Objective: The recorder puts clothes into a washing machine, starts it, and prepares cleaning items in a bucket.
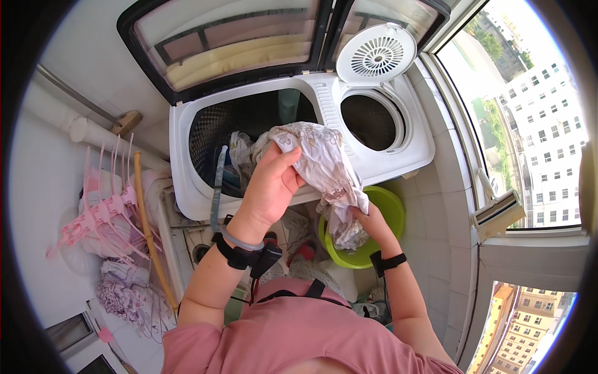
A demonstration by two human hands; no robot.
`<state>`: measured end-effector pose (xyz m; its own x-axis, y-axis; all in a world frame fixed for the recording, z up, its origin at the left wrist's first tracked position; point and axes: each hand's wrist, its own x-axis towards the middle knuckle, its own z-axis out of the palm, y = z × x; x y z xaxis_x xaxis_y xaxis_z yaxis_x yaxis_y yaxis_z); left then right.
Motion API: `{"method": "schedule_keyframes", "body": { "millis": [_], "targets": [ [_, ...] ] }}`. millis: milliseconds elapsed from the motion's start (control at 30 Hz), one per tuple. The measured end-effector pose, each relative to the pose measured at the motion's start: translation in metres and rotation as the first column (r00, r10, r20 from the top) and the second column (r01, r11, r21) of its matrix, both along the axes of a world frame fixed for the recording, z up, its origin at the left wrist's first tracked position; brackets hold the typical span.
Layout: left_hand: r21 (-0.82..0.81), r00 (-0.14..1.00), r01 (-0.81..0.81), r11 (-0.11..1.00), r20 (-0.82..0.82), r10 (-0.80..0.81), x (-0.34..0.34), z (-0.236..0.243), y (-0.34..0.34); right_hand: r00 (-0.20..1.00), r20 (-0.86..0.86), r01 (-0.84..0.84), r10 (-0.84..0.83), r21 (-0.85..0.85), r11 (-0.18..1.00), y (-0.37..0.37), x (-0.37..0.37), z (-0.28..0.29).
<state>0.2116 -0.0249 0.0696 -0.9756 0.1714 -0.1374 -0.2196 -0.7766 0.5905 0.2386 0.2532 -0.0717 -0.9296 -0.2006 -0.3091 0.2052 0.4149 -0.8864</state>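
My left hand [274,181] grips a white, flower-printed cloth [321,162] near its upper part, over the front of the twin-tub washing machine's wash tub [205,137]. Lower and to the right, my right hand [367,221] is closed on the same cloth, whose bunched end hangs over a lime-green basin [390,209]. More pale laundry [240,153] lies in the wash tub, beside a grey-blue hose [217,193]. The round spin tub [367,124] on the right stands open, with its white perforated lid [374,53] raised.
Pink hangers [96,212], a bamboo pole [149,230] and bundled clothes [128,290] are at the left, along with a white pipe [87,131]. The machine's large lids [230,37] stand raised at the back. A window [523,149] and tiled wall [448,237] line the right side.
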Motion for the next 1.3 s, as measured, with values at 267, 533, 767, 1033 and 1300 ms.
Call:
{"method": "schedule_keyframes", "body": {
  "millis": [267, 533, 767, 1033, 1300],
  "targets": [
    [-0.215, 0.991, 0.052, 0.975, 0.133, -0.023, 0.023, -0.028, -0.018, 0.994, -0.107, 0.000, -0.029, -0.261, 0.965, -0.072, -0.084, 0.230],
    [-0.570, 0.905, -0.212, 0.794, 0.193, 0.380, 0.092, -0.119, -0.001, 0.511, -0.742, -0.177, 0.434, 0.403, 0.898, -0.165, -0.141, 0.203],
    [-0.738, 0.958, 0.054, 0.673, 0.228, 0.174, 0.108, -0.162, 0.007, 0.968, 0.107, -0.246, 0.226, 0.579, 0.778, -0.026, -0.075, 0.097],
    [-0.796, 0.935, 0.353, 0.491, 0.301, -0.186, 0.093, -0.220, 0.032, 0.995, -0.076, -0.051, 0.069, 0.218, 0.975, -0.037, 0.017, -0.062],
    [-0.587, 0.887, 0.460, 0.666, 0.284, -0.363, 0.077, -0.131, 0.063, 0.943, -0.013, -0.322, 0.333, 0.222, 0.920, -0.065, 0.045, 0.088]
  ]
}}
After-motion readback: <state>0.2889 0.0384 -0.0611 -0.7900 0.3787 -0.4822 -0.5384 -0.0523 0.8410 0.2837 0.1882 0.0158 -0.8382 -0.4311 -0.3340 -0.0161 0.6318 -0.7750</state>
